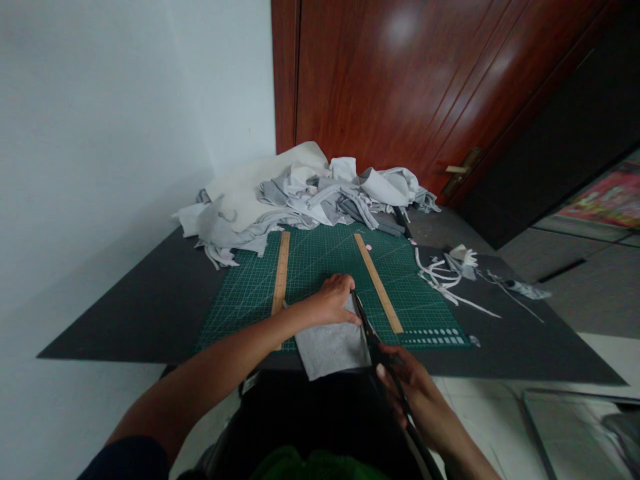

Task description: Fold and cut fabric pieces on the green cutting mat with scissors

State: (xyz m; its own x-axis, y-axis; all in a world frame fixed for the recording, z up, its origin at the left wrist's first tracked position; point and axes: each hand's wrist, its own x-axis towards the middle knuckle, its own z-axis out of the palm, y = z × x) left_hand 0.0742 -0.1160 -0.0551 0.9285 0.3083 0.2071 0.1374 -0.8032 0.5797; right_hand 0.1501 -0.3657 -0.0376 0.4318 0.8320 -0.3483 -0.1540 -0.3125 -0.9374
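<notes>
A piece of grey fabric (333, 347) lies over the near edge of the green cutting mat (310, 267) and hangs off the table. My left hand (333, 300) rests on its far end, fingers curled down and pressing the cloth onto the mat. My right hand (413, 387) grips the handles of black scissors (367, 330), whose blades run along the right edge of the grey piece up to the left fingertips.
Two wooden rulers (281, 273) (379, 283) lie on the mat. A heap of white and grey cloth (305, 193) fills the table's back. Thin cut strips (445, 277) lie right of the mat. A brown door (425, 87) stands behind; a white wall is left.
</notes>
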